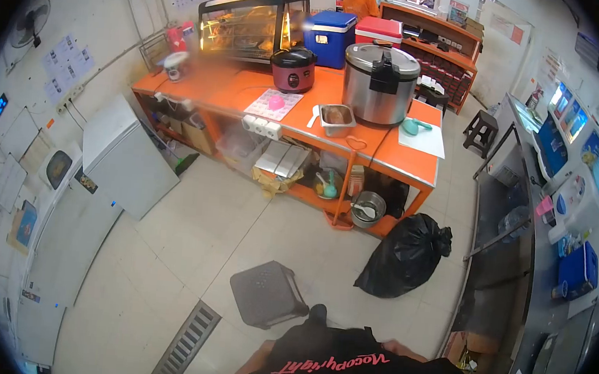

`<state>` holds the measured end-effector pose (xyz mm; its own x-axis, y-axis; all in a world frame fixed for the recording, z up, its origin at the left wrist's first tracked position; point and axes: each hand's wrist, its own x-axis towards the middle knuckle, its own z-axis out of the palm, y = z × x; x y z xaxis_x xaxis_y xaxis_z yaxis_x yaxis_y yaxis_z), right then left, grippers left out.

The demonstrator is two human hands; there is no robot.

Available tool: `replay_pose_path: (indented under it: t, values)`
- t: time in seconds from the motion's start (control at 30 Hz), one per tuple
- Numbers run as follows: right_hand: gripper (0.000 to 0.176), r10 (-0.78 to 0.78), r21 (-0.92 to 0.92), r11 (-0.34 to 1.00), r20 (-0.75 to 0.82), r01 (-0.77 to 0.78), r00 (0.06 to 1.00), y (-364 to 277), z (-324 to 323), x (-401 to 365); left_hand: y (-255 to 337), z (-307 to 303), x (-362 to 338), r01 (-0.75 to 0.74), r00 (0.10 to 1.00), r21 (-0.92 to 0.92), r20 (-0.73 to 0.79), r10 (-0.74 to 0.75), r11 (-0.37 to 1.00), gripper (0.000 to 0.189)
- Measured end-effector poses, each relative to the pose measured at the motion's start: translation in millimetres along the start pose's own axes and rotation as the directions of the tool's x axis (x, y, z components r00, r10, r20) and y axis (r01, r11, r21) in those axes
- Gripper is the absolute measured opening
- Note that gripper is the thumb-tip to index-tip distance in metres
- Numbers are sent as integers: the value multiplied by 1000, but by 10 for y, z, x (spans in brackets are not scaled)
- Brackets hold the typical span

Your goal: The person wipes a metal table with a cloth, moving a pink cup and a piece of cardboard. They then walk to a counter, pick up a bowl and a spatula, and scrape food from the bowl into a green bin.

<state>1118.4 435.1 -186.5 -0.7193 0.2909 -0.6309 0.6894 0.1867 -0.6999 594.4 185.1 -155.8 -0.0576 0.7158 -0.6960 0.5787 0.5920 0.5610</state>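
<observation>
The grey, square-topped plastic stool [263, 290] stands on the pale tiled floor [231, 252], ahead of where the left arm [255, 359] shows and apart from it. Both the left and right [403, 349] arms lie low beside the black shirt [342, 359]. The hands are hidden, so whether their fingers are open or closed, I cannot tell.

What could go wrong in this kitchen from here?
The stool stands right by the person's shoe, so a step forward could end in a stumble. The black garbage bag on the floor beside the orange table might also catch a foot. And the metal container sits near the table's front edge, where a bump could perhaps knock it off.
</observation>
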Motion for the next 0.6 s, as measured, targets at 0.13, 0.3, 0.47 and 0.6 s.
replay_pose_path:
  t: [0.13,0.3,0.47,0.6]
  values:
    - [37,610,291,687,266,-666,746,-432,-476,159,-80,-899,575,3,955,-165,-292,-52,986,33]
    - [43,211,-548,720,-413,-427,886,-974,-2403,2261,215,-1941,959,46,869,-719,-314,-383,694,22]
    - [28,-28,63,992,-745,112,667,-3326,-4201,2764,99,-2099,1415,-110,746,-955,-262,-612,275,46]
    - [25,27,288,937,-623,198,782,-3740,-4587,3256,422,-2265,1433,90,795,-951,-111,-597,296,48]
